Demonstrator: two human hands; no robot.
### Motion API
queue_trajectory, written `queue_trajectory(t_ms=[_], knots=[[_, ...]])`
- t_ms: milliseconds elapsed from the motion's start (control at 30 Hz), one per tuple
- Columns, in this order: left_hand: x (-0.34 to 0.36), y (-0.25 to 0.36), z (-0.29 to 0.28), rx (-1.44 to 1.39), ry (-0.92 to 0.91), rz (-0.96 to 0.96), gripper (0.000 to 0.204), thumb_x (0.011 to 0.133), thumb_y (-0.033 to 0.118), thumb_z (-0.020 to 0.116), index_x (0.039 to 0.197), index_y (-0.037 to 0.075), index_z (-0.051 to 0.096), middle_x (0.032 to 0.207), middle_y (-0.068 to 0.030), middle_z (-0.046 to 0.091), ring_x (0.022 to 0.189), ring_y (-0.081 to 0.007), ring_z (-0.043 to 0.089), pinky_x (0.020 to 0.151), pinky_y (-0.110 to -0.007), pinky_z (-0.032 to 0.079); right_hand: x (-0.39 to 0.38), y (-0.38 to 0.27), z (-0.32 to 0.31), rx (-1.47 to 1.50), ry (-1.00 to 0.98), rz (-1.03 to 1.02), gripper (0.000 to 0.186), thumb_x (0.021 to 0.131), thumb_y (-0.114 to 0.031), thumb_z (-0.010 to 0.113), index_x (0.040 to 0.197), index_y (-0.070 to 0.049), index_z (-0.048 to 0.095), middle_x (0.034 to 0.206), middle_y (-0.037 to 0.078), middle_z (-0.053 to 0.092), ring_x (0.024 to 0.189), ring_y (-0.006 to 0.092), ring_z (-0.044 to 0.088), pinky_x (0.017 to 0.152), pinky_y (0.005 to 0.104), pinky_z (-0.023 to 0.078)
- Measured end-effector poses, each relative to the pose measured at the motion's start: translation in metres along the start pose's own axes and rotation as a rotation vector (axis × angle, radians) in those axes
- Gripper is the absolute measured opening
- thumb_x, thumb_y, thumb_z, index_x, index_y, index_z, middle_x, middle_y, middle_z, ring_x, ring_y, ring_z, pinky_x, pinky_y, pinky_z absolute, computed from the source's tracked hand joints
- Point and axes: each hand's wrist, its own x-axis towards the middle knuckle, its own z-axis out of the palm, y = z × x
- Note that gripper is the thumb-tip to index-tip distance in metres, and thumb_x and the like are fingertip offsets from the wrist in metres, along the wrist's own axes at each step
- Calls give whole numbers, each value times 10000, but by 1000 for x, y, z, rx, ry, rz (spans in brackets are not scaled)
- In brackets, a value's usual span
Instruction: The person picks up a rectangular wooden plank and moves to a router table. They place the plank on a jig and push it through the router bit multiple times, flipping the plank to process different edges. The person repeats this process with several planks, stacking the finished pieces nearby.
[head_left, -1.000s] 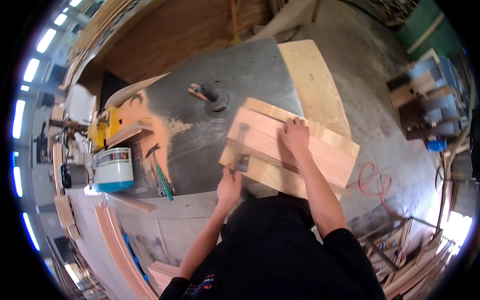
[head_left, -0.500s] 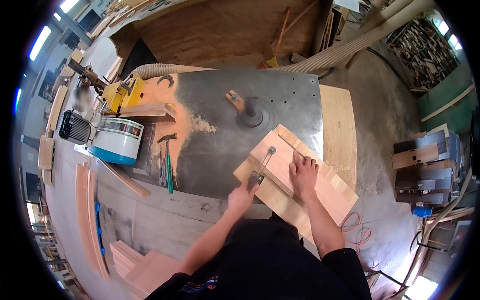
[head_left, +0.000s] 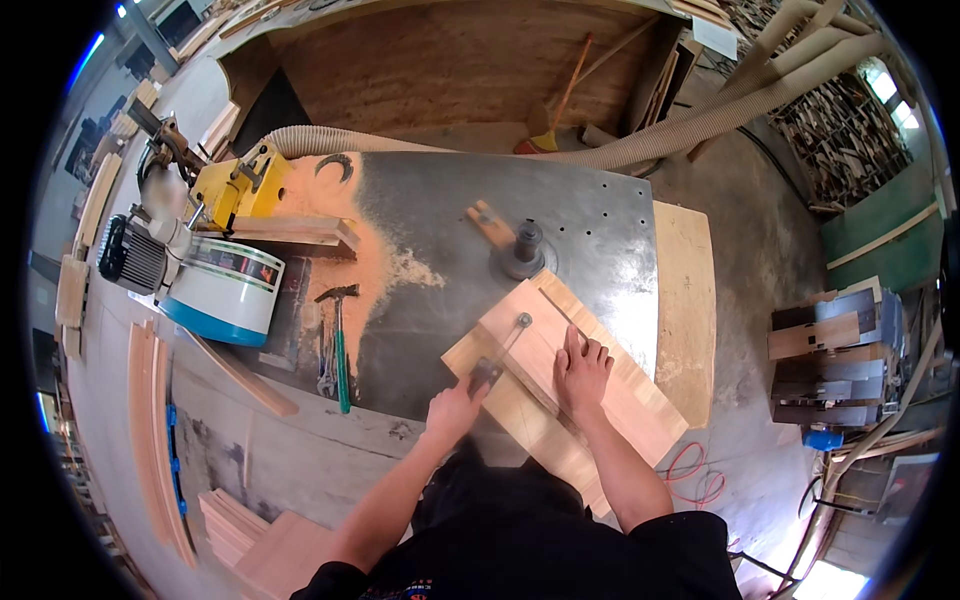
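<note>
A pale wooden panel (head_left: 600, 400) lies at an angle on the grey metal machine table (head_left: 440, 230), its far corner close to the upright spindle cutter (head_left: 524, 248). My left hand (head_left: 455, 408) is shut on the dark handle of a metal clamp lever (head_left: 500, 350) fixed to the panel's near left part. My right hand (head_left: 582, 368) lies flat on the panel, fingers spread and pointing toward the spindle. A narrower strip of wood runs under my right hand along the panel.
Orange sawdust (head_left: 365, 250) covers the table's left part. A hammer (head_left: 338, 330) and a wrench lie at its left edge, beside a white and blue bucket (head_left: 222, 290). A yellow machine (head_left: 235, 185) and a dust hose (head_left: 340, 140) sit behind. Wood boards (head_left: 155, 430) lie on the floor at left.
The view has swung so the table sits more upright in the picture. The panel with both hands on it has moved closer to the spindle cutter.
</note>
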Motion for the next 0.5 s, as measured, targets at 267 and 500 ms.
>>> queue_trajectory(t_ms=[267,500], knots=[[27,-11,-5,-3,-40,53,504,1044,508,510,1248,61,621,877,-236,739,864,-457,708,809,-554,560,12,-13,4,-12,-27,99,533,981,-294,541,1508,-216,514,1167,147,553,1128,336,504,997,518,374],[35,-6,-17,-27,-111,60,466,1052,468,508,1252,58,603,886,-232,742,869,-451,712,813,-548,564,15,-7,19,-63,48,86,532,952,-287,589,1480,-228,567,1182,146,564,1098,337,527,962,507,396]])
